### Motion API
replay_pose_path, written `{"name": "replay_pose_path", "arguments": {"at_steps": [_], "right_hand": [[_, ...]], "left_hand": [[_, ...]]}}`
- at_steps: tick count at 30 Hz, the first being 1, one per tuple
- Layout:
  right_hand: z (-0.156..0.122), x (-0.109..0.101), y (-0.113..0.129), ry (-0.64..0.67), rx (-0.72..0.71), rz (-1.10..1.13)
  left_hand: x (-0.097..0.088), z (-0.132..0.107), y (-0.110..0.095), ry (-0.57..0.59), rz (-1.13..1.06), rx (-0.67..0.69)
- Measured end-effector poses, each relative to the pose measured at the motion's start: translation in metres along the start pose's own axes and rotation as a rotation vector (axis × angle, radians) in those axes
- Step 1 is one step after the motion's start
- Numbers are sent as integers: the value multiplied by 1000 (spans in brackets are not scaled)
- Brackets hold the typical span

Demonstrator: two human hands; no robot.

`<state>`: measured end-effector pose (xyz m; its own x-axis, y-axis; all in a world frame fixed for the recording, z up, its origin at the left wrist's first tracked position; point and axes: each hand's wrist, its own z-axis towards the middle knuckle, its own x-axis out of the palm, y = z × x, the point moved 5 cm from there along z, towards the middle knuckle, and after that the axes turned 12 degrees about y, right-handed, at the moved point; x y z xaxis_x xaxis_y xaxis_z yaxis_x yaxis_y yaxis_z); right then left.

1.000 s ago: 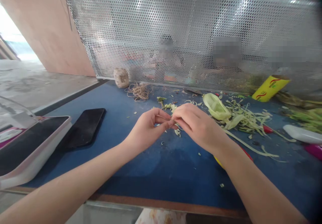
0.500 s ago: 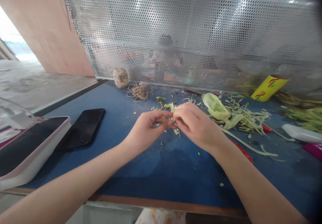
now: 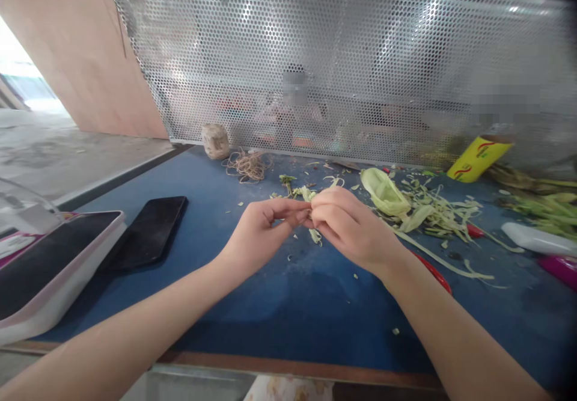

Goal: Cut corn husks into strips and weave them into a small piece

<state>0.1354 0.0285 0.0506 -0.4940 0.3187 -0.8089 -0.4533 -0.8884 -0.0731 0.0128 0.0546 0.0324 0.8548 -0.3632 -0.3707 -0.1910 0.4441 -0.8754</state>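
Over the middle of the blue table (image 3: 270,317), my left hand (image 3: 259,229) and my right hand (image 3: 354,223) meet at the fingertips. Both are pinched closed on something small between them, mostly covered by the fingers; I cannot make out what it is. Pale green plant scraps (image 3: 306,193) lie just behind the fingers. To the right of my right hand sits a hollowed light green vegetable piece (image 3: 384,192) beside a heap of green shreds (image 3: 439,208). A red chili pepper (image 3: 430,270) is partly hidden behind my right forearm.
A black phone (image 3: 151,229) and a pale-rimmed device with a dark top (image 3: 58,263) lie at left. Tangled twine (image 3: 247,165) and a wrapped roll (image 3: 215,141) stand before the perforated metal screen (image 3: 270,46). A yellow cup (image 3: 480,159) and a white-handled tool (image 3: 538,238) are at right.
My hands stay together with almost the same pinch; the fingers have shifted slightly. The view has moved a little. Behind the screen, a blurred shape at right has moved further right.
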Motion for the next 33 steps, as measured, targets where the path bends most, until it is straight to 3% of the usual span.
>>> {"name": "replay_pose_path", "arguments": {"at_steps": [4, 9, 15, 21, 28, 33], "right_hand": [[0, 0, 0, 25, -19, 37], [-1, -5, -7, -88, 158, 60], [-2, -4, -7, -189, 301, -20], [-2, 3, -7, -119, 333, -92], [-2, 4, -8, -128, 341, -126], [-1, 6, -8, -93, 345, -179]], "left_hand": [[-1, -1, -1, -7, 47, 17], [3, -1, -1, 36, -18, 22], [3, -2, 0, -5, -25, 25], [5, -3, 2, -19, 89, 4], [7, -5, -3, -30, 313, 3], [7, -4, -3, -5, 329, -3]]}}
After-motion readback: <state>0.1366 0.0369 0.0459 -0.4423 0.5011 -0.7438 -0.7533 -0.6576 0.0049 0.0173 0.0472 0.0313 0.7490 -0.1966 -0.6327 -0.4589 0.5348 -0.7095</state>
